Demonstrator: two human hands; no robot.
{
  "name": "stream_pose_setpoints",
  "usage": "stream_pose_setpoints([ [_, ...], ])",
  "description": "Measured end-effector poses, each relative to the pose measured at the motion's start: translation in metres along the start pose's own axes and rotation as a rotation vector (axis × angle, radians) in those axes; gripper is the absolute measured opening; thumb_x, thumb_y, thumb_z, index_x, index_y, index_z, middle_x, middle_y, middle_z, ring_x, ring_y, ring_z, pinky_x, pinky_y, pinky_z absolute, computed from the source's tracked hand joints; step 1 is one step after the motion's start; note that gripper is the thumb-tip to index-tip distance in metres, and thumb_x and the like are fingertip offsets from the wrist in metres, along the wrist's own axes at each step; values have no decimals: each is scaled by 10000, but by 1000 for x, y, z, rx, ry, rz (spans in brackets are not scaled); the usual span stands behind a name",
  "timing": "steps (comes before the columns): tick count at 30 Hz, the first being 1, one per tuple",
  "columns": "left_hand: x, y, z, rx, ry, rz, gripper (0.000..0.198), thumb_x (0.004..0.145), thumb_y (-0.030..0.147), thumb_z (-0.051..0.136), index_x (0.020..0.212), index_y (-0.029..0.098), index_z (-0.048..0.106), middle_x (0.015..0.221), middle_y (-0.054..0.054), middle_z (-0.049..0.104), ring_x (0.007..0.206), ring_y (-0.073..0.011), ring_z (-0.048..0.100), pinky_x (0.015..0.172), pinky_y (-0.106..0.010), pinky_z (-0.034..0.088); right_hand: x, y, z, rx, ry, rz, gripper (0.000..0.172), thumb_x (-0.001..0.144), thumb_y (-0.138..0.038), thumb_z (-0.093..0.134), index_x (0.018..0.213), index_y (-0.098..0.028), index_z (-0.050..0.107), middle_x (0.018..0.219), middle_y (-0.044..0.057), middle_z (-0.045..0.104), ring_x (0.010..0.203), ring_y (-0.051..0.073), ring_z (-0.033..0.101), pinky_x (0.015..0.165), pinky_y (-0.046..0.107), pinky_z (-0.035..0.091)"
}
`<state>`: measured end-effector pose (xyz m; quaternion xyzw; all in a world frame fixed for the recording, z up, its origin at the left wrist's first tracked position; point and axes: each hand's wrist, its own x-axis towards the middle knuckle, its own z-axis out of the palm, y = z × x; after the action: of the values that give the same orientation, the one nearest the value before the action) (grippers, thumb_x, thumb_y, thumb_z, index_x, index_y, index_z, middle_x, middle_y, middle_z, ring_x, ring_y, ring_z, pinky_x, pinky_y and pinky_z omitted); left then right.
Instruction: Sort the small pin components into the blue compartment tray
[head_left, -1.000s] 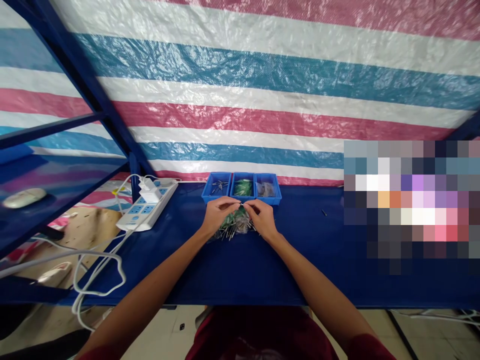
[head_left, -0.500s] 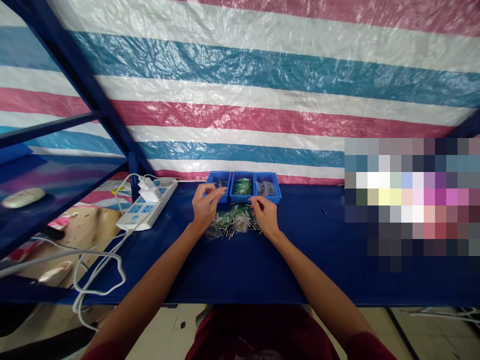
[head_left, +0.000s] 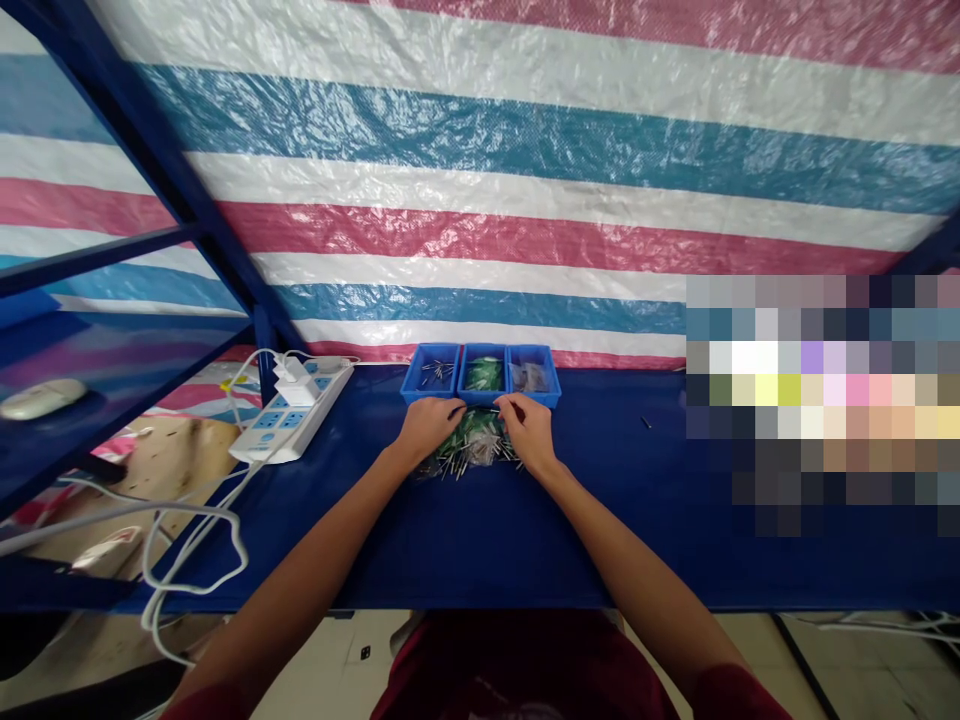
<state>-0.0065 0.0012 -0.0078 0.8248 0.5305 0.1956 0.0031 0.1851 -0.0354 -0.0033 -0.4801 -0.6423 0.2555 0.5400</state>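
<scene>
A heap of small green parts with metal pins [head_left: 472, 448] lies on the blue table [head_left: 465, 540], partly in clear plastic. My left hand [head_left: 427, 425] rests on the heap's left side with its fingers curled down. My right hand [head_left: 529, 432] sits on the right side, fingertips pinched together at the heap's top. What either hand holds is too small to make out. Just behind the hands stand three joined blue bins: the left bin [head_left: 433, 374] holds metal pins, the middle bin [head_left: 484, 375] green parts, and the right bin [head_left: 533, 376] greyish parts.
A white power strip [head_left: 289, 422] with plugs and white cables [head_left: 187, 540] lies at the table's left end. A blue shelf frame [head_left: 112, 360] stands at the left, with a pale oval object [head_left: 41, 397] on it. A striped tarp [head_left: 525, 200] hangs behind the table. A blurred patch covers the right.
My hands were pinched together over the heap. The left hand then reached up to the left bin and has now come back down onto the heap. The right hand stayed in place.
</scene>
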Motion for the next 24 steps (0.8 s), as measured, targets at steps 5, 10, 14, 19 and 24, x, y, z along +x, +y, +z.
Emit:
stream_pose_setpoints([
  [5,2,5,0,151,-107,-78,296,880,302,515,1006,166,745,833,-156,735,758,-307,671,615,-322,416,0,-1,1,-6,-18,-11,297,887,-359,457,787,-186,677,688,31,641,604,165,578,582,263,430],
  [10,1,3,1,210,-124,-74,282,893,286,490,984,174,732,831,-135,731,744,-262,666,616,-292,412,0,-2,1,-19,-31,-19,302,888,-352,455,784,-181,682,670,27,636,587,161,574,582,264,423],
  [14,2,3,-1,229,-187,-97,277,897,275,466,993,173,705,838,-124,720,788,-264,666,636,-288,418,0,-1,1,-24,-35,-30,307,891,-351,457,784,-172,684,662,26,636,582,155,574,581,257,418],
  [19,4,4,-6,246,-253,-96,276,898,272,452,1009,180,687,867,-111,717,829,-263,663,663,-287,424,0,0,1,-36,-37,-26,310,893,-358,462,778,-176,685,647,18,629,573,149,567,577,251,418],
  [24,6,3,-7,218,-265,-76,253,880,268,472,991,189,686,838,-87,714,813,-254,661,641,-275,409,0,-1,1,-46,-42,-32,305,896,-348,460,784,-176,686,647,17,633,574,151,571,583,255,419],
])
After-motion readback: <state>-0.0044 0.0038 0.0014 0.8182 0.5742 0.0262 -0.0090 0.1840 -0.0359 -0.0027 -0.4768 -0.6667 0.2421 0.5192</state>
